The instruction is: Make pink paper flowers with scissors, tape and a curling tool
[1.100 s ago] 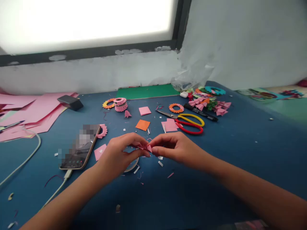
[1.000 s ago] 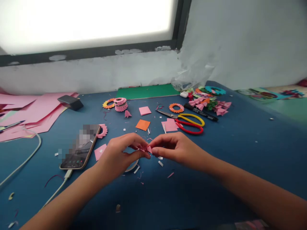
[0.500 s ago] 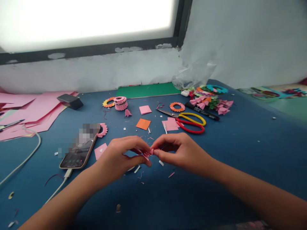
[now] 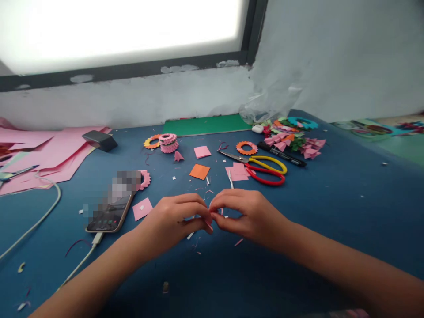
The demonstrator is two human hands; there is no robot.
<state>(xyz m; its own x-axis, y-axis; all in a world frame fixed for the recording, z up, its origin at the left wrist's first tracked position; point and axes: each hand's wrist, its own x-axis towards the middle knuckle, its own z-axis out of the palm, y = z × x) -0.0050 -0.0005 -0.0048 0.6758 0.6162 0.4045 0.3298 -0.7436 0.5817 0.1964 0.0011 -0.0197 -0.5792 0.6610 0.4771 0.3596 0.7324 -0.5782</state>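
My left hand (image 4: pixel 183 216) and my right hand (image 4: pixel 243 210) meet fingertip to fingertip above the blue table (image 4: pixel 258 282). Between them is a small folded piece of pink paper (image 4: pixel 208 225), mostly hidden by the fingers. Thumb and fingers of the left are closed on it; the right pinches its other end. Beyond the hands lie an orange paper square (image 4: pixel 199 172), pink squares (image 4: pixel 239 172) and scissors (image 4: pixel 265 164) with red and yellow handles. Another pink square (image 4: pixel 142 209) is just left of my left hand.
A phone (image 4: pixel 111 210) with a white cable (image 4: pixel 79 265) lies at left, near pink sheets (image 4: pixel 56 154) and a dark box (image 4: pixel 100 140). Paper rings (image 4: pixel 247 148), a black marker (image 4: pixel 281 153) and paper flowers (image 4: pixel 311 147) sit at the back. Small scraps are scattered about.
The fingers have closed in around the pink paper, so less of it shows, and my left fingertips have curled downward. The whole view has shifted slightly.
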